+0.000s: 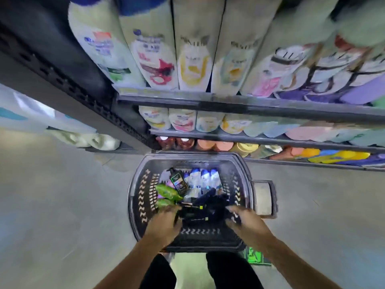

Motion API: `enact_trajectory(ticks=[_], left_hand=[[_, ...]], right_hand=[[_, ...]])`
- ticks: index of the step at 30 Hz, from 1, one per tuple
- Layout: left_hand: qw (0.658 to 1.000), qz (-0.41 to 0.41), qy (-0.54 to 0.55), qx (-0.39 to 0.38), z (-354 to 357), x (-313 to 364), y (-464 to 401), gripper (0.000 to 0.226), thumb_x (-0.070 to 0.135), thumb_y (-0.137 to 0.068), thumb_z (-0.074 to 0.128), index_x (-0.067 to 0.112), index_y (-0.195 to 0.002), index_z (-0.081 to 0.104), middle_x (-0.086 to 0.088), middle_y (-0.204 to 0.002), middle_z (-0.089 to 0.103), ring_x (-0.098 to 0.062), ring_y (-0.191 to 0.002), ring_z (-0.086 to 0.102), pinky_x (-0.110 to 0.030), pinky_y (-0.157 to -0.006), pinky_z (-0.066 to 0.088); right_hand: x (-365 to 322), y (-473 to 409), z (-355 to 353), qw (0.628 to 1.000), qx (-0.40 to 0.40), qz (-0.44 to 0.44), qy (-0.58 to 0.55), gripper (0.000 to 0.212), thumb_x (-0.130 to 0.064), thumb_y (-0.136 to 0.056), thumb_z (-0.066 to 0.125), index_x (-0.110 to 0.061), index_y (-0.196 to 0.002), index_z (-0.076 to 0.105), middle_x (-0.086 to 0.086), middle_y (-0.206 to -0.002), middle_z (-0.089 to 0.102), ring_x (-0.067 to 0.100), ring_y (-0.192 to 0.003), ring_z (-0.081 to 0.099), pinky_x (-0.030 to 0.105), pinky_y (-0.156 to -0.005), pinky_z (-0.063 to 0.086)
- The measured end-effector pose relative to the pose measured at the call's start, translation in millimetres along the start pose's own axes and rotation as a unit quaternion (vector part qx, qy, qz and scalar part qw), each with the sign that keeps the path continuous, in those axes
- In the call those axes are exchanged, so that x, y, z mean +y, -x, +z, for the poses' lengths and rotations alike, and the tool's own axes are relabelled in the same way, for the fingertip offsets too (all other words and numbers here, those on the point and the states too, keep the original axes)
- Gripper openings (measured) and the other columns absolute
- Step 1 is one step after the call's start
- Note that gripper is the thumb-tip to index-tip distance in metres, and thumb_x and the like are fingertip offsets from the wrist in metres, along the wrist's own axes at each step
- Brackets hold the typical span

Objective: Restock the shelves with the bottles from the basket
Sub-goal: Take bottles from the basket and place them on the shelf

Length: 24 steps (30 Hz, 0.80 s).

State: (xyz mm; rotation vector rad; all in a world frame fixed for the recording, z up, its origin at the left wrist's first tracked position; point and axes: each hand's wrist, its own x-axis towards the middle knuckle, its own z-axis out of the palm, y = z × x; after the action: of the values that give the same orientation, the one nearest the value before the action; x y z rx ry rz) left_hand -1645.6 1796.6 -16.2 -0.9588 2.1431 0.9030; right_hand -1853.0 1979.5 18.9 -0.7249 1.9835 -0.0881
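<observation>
A black plastic basket (143,197) stands on the floor below the shelves. It holds several white and blue bottles (205,180), a dark pump bottle (178,181), green bottles (166,192) and several dark bottles (204,211) at its near end. My left hand (164,222) and my right hand (243,221) reach into the near end, one on each side of the dark bottles. The fingers are blurred, so the grip is unclear.
Shelves (229,102) stacked with white, pink, purple and yellow bottles rise right behind the basket. A dark perforated upright (87,94) runs down the left. The basket handle (263,198) sticks out to the right. Grey floor lies on both sides; my legs stand below.
</observation>
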Motion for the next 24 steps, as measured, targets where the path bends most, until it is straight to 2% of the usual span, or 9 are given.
enact_trajectory(ticks=[7,9,12,14,16,19,21,22,24], left_hand=[[0.998,-0.010,0.054,-0.014,103.9,-53.9,-108.3,0.055,0.042,-0.098,0.049,0.025,-0.150,0.042,-0.004,-0.141,0.055,-0.025,-0.126,0.057,-0.035,-0.100,0.049],[0.996,0.014,0.090,-0.005,128.2,-58.2,-135.6,0.053,0.035,-0.097,0.055,0.024,-0.148,0.044,-0.003,-0.139,0.057,-0.025,-0.126,0.056,-0.037,-0.101,0.048],[0.992,0.051,0.116,0.013,153.1,-55.5,-185.3,0.053,0.024,-0.097,0.061,0.022,-0.147,0.045,-0.003,-0.142,0.054,-0.024,-0.127,0.055,-0.036,-0.102,0.047],[0.987,0.046,0.153,-0.004,164.9,-51.4,-221.5,0.054,0.021,-0.096,0.063,0.017,-0.147,0.046,-0.007,-0.142,0.053,-0.026,-0.125,0.057,-0.030,-0.098,0.047],[0.982,0.038,0.182,0.003,172.9,-47.3,-253.6,0.058,0.023,-0.092,0.064,0.010,-0.145,0.047,-0.013,-0.141,0.051,-0.030,-0.128,0.053,-0.031,-0.102,0.044],[0.987,0.015,0.155,0.033,182.6,-47.0,-302.3,0.072,0.021,-0.089,0.066,0.001,-0.151,0.036,-0.022,-0.148,0.040,-0.034,-0.140,0.038,-0.032,-0.115,0.031],[0.990,-0.019,0.134,0.040,186.8,-43.9,-327.8,0.074,0.017,-0.089,0.068,-0.004,-0.151,0.031,-0.027,-0.145,0.037,-0.041,-0.138,0.038,-0.041,-0.115,0.032],[0.991,-0.035,0.124,0.041,189.4,-40.6,-337.0,0.077,0.021,-0.090,0.068,-0.005,-0.151,0.029,-0.027,-0.144,0.035,-0.043,-0.135,0.040,-0.044,-0.114,0.034],[0.992,-0.063,0.098,0.048,195.0,-32.0,-349.0,0.084,0.034,-0.094,0.066,-0.007,-0.152,0.021,-0.027,-0.145,0.027,-0.045,-0.135,0.036,-0.045,-0.114,0.034]], right_hand=[[40.3,-123.3,79.8,0.998,0.019,0.016,-0.061,0.053,-0.039,-0.097,0.061,-0.027,-0.146,0.046,-0.004,-0.144,0.054,0.015,-0.131,0.051,0.026,-0.105,0.040],[50.5,-149.4,98.6,0.996,0.030,0.020,-0.080,0.055,-0.035,-0.097,0.062,-0.025,-0.148,0.044,-0.001,-0.145,0.053,0.016,-0.132,0.051,0.027,-0.105,0.041],[63.1,-183.5,118.9,0.994,0.034,0.022,-0.102,0.056,-0.031,-0.096,0.064,-0.025,-0.148,0.044,-0.003,-0.145,0.053,0.016,-0.130,0.052,0.023,-0.099,0.043],[69.3,-205.0,128.5,0.992,0.033,0.029,-0.117,0.055,-0.028,-0.095,0.065,-0.022,-0.147,0.047,-0.001,-0.143,0.056,0.016,-0.128,0.054,0.018,-0.095,0.039],[72.9,-222.3,137.9,0.990,0.031,0.035,-0.131,0.052,-0.025,-0.094,0.066,-0.019,-0.143,0.051,0.002,-0.138,0.060,0.017,-0.125,0.057,0.018,-0.094,0.038],[79.1,-240.6,148.0,0.989,0.039,0.031,-0.141,0.050,-0.024,-0.094,0.066,-0.021,-0.141,0.052,0.002,-0.131,0.063,0.015,-0.112,0.061,0.015,-0.087,0.043],[83.7,-251.0,154.7,0.986,0.051,0.031,-0.158,0.047,-0.023,-0.094,0.066,-0.024,-0.139,0.053,0.000,-0.126,0.064,0.007,-0.095,0.061,0.002,-0.072,0.042],[85.2,-254.8,158.5,0.982,0.056,0.038,-0.176,0.046,-0.022,-0.093,0.066,-0.025,-0.137,0.053,-0.001,-0.126,0.064,0.004,-0.093,0.060,0.000,-0.070,0.039],[85.4,-259.2,167.7,0.978,0.056,0.047,-0.198,0.048,-0.022,-0.093,0.066,-0.025,-0.138,0.050,-0.002,-0.129,0.062,0.009,-0.110,0.059,0.008,-0.084,0.040]])
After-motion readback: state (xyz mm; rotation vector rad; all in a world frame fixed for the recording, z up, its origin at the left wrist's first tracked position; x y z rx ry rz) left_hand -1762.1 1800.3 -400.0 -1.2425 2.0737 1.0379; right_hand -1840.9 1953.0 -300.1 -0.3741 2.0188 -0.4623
